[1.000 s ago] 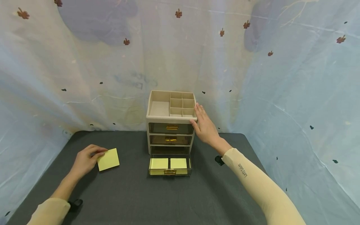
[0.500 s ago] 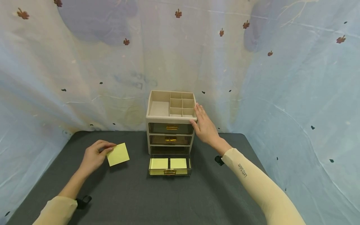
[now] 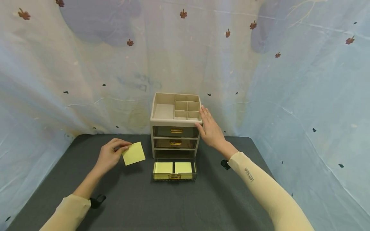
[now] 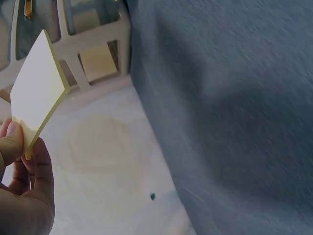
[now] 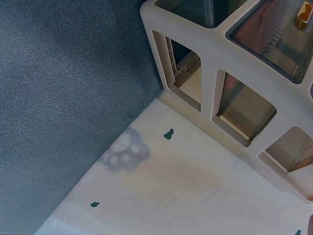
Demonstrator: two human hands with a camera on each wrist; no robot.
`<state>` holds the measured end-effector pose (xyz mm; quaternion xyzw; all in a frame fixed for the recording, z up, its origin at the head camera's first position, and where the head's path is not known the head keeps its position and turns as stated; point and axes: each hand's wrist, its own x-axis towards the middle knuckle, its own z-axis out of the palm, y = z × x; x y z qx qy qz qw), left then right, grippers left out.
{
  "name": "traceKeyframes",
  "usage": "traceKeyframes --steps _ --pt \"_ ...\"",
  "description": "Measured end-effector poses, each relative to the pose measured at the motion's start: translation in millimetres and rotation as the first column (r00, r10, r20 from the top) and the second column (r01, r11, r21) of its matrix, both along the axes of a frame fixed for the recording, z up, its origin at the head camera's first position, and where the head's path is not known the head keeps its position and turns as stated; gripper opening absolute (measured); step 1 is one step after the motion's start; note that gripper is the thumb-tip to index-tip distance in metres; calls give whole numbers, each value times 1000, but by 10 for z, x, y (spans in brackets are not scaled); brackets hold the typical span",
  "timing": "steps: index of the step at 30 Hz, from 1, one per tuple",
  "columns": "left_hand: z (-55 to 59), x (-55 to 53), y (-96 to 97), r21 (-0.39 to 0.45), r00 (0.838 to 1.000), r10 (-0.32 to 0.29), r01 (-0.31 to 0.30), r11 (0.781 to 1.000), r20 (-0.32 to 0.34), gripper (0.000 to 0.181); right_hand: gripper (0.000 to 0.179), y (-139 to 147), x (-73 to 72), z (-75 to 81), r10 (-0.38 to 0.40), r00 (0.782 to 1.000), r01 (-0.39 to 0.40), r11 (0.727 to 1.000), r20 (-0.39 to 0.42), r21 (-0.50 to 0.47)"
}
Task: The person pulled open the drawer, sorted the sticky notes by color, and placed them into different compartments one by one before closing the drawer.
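Note:
A yellow sticky note pad (image 3: 134, 154) is pinched between the thumb and fingers of my left hand (image 3: 110, 154), held above the dark table to the left of a beige desktop drawer organizer (image 3: 175, 122). In the left wrist view the pad (image 4: 38, 90) shows a thin edge, with the thumb on one face. Against the organizer's upper right side rests my right hand (image 3: 212, 131), its fingers straight along the wall. The bottom drawer (image 3: 174, 176) is pulled out toward me. Two yellow sticky note stacks (image 3: 163, 168) lie side by side in it.
Two upper drawers with gold handles (image 3: 176, 131) are pushed in. The organizer's top tray (image 3: 164, 111) has several compartments. Behind the dark table (image 3: 162, 205) hangs a pale patterned curtain (image 3: 173, 57). Cut-out windows (image 5: 247, 105) mark the organizer's side in the right wrist view.
My left hand has carried the sticky note pad right and slightly away from me, closer to the organizer. My right hand and the drawer have stayed in place.

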<state>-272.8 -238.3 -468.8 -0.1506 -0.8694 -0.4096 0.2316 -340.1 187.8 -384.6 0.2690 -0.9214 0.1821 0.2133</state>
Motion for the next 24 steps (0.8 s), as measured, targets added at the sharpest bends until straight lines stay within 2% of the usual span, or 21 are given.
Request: traceKeyframes --steps 9,24 --pt "56 -19 234 37 999 -34 33 999 15 16 71 4 4 5 -1 1000 1 1000 2 1" --pt "26 -81 506 102 994 -95 90 991 45 17 70 -6 4 11 -4 1000 4 1000 9 2"
